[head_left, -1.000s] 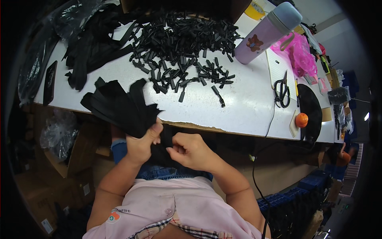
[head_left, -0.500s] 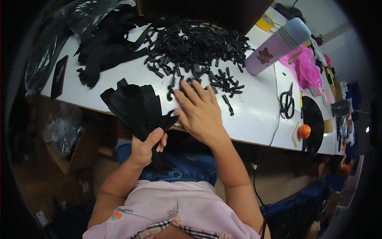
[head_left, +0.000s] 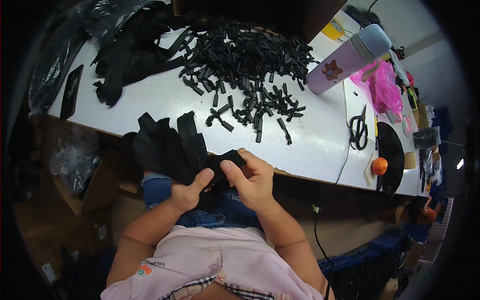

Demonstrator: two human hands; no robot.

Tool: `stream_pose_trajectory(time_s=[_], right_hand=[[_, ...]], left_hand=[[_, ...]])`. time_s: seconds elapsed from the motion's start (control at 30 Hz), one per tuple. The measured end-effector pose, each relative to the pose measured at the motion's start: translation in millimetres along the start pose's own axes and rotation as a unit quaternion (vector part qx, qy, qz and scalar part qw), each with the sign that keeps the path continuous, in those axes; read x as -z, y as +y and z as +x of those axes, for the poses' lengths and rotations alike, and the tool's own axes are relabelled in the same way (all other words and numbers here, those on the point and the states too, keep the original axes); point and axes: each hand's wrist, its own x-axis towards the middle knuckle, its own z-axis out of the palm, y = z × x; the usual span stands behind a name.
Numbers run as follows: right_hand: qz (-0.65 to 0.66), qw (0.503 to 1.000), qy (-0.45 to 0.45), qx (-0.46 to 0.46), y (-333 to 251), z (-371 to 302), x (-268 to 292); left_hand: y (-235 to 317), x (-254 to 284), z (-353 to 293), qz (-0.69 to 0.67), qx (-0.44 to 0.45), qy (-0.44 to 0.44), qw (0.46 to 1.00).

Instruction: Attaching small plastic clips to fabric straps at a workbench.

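In front of my lap, my left hand [head_left: 186, 194] is closed around the lower end of a fanned bundle of black fabric strips [head_left: 167, 150]. My right hand [head_left: 257, 182] pinches the end of one black strip [head_left: 229, 159] between thumb and fingers, right beside the left thumb. Whether a small piece is also inside that pinch is hidden. Beyond the hands lies a heap of small black stick-like pieces [head_left: 245, 57] with short loops or knots. Several of them [head_left: 259, 125] are scattered on the near side of the heap.
On the white table [head_left: 310, 145] stand or lie a lilac bottle [head_left: 335, 70], black scissors [head_left: 358, 131], an orange fruit [head_left: 379, 166] and a dark phone [head_left: 72, 92]. More black strips [head_left: 132, 60] lie at the far left by clear plastic. A pink bag [head_left: 385, 90] is at right.
My right hand has drawn back from the scattered pieces to the bundle and now pinches a strip end. A few pieces near the heap have shifted toward me.
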Motion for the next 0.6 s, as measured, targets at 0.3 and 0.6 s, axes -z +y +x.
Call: stream_pose_trajectory(time_s=[0.3, 0.6], right_hand=[[0.009, 0.997, -0.039, -0.071, 5, -4, 8], [0.121, 0.987, -0.069, -0.081, 13, -1, 7]], left_hand=[[-2, -6, 6, -0.094, 0.048, 0.015, 0.994], [-10, 14, 2, -0.211, 0.064, -0.096, 0.971]])
